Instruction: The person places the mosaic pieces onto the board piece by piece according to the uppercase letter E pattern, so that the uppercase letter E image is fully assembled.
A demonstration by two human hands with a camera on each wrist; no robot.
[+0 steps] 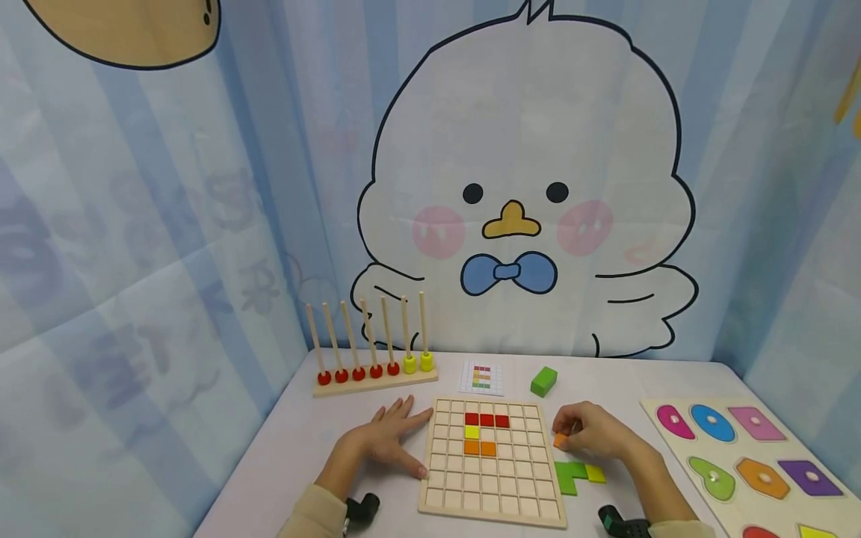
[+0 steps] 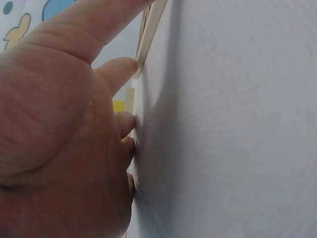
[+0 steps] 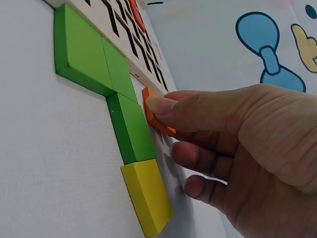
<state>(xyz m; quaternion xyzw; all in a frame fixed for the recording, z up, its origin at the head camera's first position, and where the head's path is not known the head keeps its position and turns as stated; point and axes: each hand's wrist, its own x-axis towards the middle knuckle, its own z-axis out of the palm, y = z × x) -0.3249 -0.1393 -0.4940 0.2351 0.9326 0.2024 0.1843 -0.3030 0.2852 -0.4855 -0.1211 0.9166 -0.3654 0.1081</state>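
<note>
A wooden grid board [image 1: 491,518] lies on the white table, with red, yellow and orange square tiles in some of its cells. My left hand [image 1: 383,437] rests spread at the board's left side, thumb and index finger touching its edge; the left wrist view shows its palm [image 2: 54,119]. Just right of the board, my right hand [image 1: 595,430] pinches an orange tile [image 3: 157,115] between thumb and fingers, slightly above the table. Beside it lie several green tiles [image 3: 131,129] and a yellow tile [image 3: 147,196], touching one another along the board's right edge.
Behind the board lies a small pattern card [image 1: 494,379], with a green block [image 1: 543,381] to its right. A wooden peg stand [image 1: 377,385] with red and yellow beads stands at the back left. A shape puzzle board [image 1: 726,452] covers the table's right side.
</note>
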